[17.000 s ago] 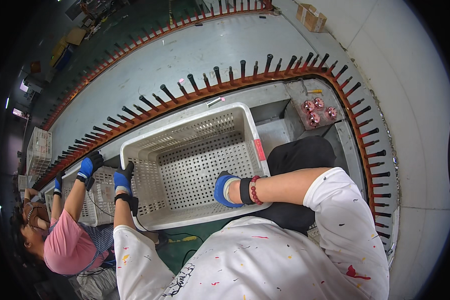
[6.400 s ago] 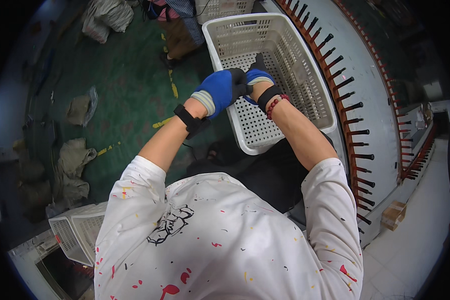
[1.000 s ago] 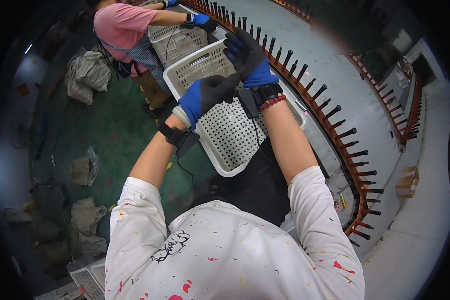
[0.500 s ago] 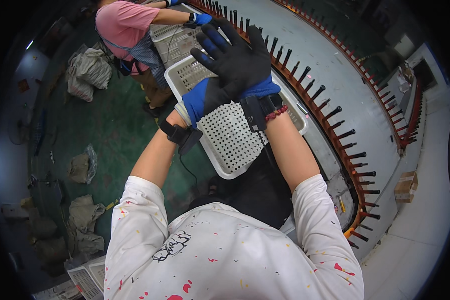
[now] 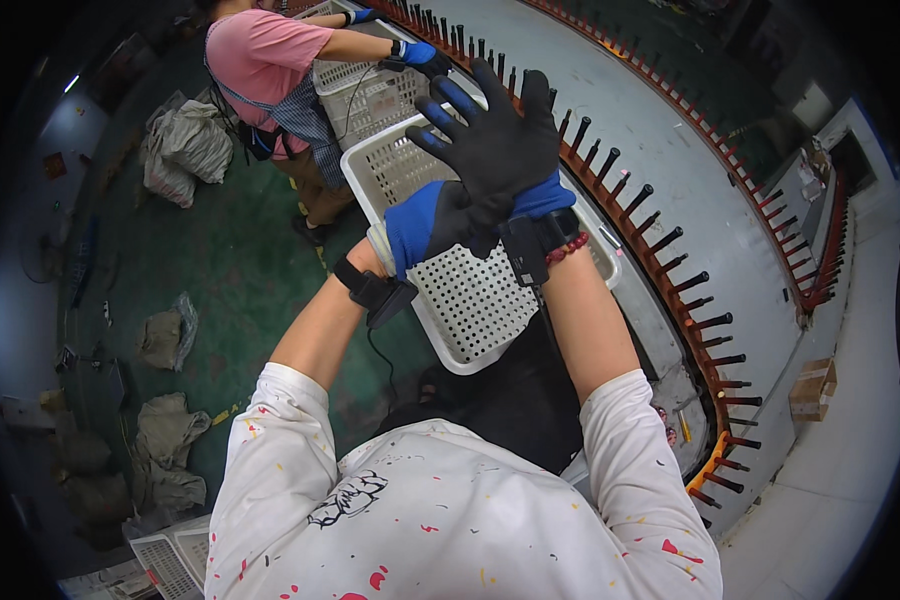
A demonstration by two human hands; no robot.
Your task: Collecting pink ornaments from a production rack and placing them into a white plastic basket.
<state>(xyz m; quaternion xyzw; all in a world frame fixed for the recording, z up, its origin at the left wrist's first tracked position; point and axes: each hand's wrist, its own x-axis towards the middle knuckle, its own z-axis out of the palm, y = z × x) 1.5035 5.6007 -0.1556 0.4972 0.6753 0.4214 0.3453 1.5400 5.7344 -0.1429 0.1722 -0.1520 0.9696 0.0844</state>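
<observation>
Gloves: left hand (image 5: 440,222) fingers are closing on the right hand (image 5: 495,150) glove, right fingers spreading open above the white basket (image 5: 470,310)

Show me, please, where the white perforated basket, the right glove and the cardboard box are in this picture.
white perforated basket (image 5: 475,305): head view, on its bare perforated floor.
right glove (image 5: 495,150): head view, on the black palm.
cardboard box (image 5: 813,390): head view, on its side.
</observation>
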